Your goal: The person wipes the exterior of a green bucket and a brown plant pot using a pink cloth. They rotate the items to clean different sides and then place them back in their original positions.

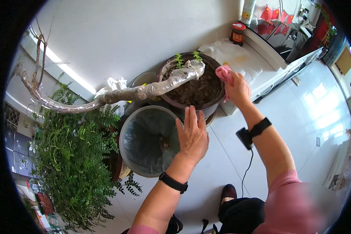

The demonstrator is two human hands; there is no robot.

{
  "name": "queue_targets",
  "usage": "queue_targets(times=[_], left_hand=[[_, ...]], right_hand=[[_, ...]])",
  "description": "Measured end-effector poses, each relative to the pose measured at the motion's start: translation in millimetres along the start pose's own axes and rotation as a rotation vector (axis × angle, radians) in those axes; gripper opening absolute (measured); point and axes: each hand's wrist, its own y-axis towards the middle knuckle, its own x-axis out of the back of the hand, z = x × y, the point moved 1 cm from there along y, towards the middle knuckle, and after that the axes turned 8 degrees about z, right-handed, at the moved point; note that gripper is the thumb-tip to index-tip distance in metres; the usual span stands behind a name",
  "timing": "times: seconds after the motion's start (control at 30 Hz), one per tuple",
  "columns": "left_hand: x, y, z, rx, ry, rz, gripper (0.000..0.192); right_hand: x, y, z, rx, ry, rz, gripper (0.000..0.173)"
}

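In my right hand [240, 89] is a bunched pink cloth [224, 73], held against the right side of a large dark plant pot [221, 98]. Brown soil [190, 93] fills the pot. A thick bent trunk [131, 94], wrapped in clear film, leans out of it to the left, and small green shoots [179, 60] stand by its cut end. My left hand [193, 136] holds nothing; its fingers are spread at the pot's front rim, though whether they touch it I cannot tell. Left of that hand stands a round translucent bin [123, 143] with a dark inside.
A leafy green plant [76, 158] spreads along the left. White plastic bags [117, 84] lie behind the bin. At the right back, a red-lidded jar [237, 33] and a clear plastic sheet [228, 54] rest on a white cabinet [277, 76]. A cable [247, 172] hangs from my right wrist device.
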Motion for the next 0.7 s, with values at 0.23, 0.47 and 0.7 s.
queue_targets(times=[0.23,0.47,0.7], left_hand=[[-1,1,-4,0.03,0.076,0.043,0.076],[2,1,-4,0.032,0.122,0.077,0.074],[5,2,-7,0.019,0.067,0.056,0.064]], right_hand=[[-3,103,37,0.182,-0.381,0.25,0.028],[-5,119,43,0.157,-0.307,0.441,0.022],[-5,64,-18,0.091,-0.027,0.25,0.032]])
